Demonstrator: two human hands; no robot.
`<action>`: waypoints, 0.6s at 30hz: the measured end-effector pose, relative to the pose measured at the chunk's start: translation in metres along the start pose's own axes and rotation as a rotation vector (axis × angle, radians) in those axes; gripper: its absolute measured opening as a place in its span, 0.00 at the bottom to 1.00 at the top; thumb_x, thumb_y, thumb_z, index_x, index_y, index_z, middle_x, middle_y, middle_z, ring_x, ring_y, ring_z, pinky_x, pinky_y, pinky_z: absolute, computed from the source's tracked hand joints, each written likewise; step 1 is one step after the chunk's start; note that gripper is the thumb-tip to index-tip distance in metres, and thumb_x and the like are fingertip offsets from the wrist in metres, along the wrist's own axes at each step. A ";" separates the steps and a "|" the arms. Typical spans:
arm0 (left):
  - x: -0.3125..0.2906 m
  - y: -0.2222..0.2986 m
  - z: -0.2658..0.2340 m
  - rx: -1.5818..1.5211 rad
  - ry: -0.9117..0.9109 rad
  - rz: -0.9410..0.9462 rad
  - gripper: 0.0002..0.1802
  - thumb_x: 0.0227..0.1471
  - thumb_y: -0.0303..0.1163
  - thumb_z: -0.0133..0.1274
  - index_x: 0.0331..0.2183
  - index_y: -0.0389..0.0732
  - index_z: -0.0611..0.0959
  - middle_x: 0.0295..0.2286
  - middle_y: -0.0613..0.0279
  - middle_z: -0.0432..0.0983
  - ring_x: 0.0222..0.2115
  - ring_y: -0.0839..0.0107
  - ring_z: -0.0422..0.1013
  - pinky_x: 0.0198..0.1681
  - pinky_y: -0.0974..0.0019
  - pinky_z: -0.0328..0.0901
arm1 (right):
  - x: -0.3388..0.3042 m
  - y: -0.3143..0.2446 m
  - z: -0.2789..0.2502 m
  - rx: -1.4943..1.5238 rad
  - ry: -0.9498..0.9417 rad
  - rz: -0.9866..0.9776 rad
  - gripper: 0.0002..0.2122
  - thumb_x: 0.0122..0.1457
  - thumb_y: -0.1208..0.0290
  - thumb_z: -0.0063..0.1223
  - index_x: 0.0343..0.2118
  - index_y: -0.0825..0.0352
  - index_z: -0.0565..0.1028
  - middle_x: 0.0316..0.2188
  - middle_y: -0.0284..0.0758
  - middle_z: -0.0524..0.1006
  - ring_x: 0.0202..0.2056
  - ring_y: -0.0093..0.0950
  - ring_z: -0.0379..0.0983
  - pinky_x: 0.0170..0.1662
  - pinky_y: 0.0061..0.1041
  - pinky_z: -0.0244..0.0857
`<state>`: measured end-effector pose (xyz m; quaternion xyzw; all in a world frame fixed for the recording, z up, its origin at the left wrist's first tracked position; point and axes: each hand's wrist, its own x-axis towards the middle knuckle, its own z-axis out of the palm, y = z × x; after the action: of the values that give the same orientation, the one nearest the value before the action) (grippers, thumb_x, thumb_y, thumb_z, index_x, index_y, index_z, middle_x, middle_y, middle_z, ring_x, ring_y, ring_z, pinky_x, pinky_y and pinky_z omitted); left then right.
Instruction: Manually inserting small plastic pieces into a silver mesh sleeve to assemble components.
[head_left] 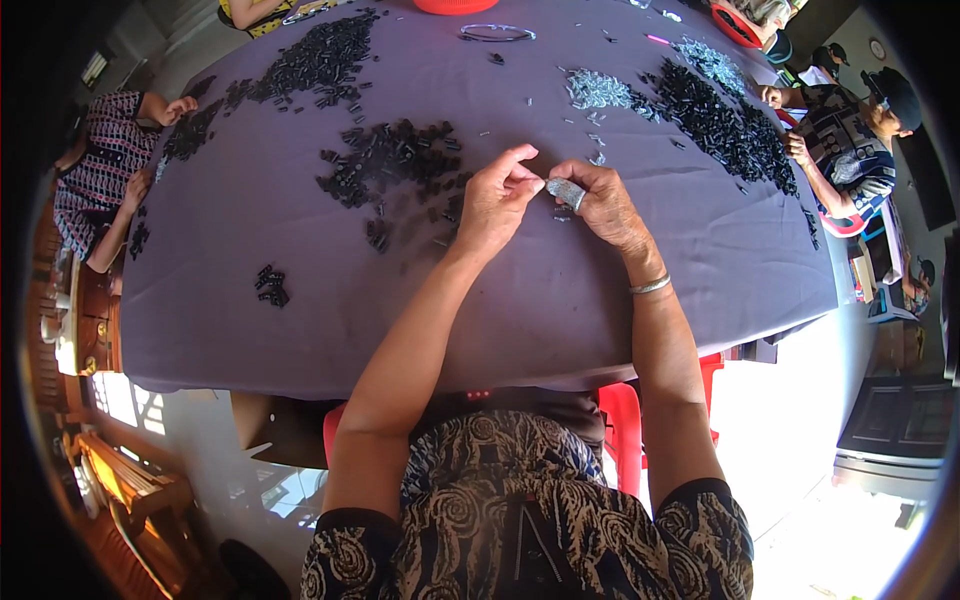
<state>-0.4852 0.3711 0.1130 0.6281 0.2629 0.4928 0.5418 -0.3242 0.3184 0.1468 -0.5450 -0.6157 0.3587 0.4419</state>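
Purple cloth-covered surface [330,330]: at twelve o'clock, the right hand [612,208] grips a curved, glinting silver-grey piece [567,193]. Left hand [495,205] at its nine-o'clock end; grip state cannot be told. Piece probably light, slippery; hold by edges.

Floor [790,450] at lower right is totally blown out, while the purple tablecloth [230,340] gets softer, duller light. Left hand [488,208] and right hand [608,210] look pretty clear tbh. Fisheye bends the cloth's edges hard, corners go black, distant stuff gets mushy.
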 end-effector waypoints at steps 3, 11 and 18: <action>0.001 0.000 0.001 0.047 0.055 0.056 0.20 0.46 0.20 0.55 0.44 0.37 0.75 0.23 0.62 0.75 0.25 0.79 0.71 0.30 0.74 0.66 | 0.002 0.009 -0.006 -0.011 0.091 -0.053 0.03 0.54 0.77 0.53 0.30 0.70 0.75 0.22 0.26 0.73 0.26 0.14 0.65 0.32 0.17 0.62; -0.004 0.013 -0.007 0.506 -0.118 0.048 0.25 0.41 0.18 0.56 0.45 0.42 0.76 0.28 0.63 0.76 0.31 0.72 0.71 0.37 0.68 0.66 | 0.004 0.012 -0.018 -0.312 0.198 0.011 0.05 0.50 0.77 0.57 0.31 0.68 0.77 0.24 0.34 0.77 0.26 0.20 0.70 0.32 0.21 0.64; 0.000 0.002 -0.007 0.587 0.024 0.228 0.21 0.38 0.16 0.53 0.40 0.42 0.77 0.27 0.64 0.74 0.29 0.64 0.70 0.31 0.64 0.67 | 0.008 0.022 -0.017 -0.297 0.324 -0.148 0.05 0.48 0.77 0.57 0.29 0.67 0.77 0.22 0.33 0.76 0.24 0.22 0.70 0.29 0.22 0.64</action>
<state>-0.4922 0.3737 0.1148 0.7773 0.3281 0.4608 0.2752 -0.3005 0.3293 0.1333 -0.6079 -0.6210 0.1385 0.4750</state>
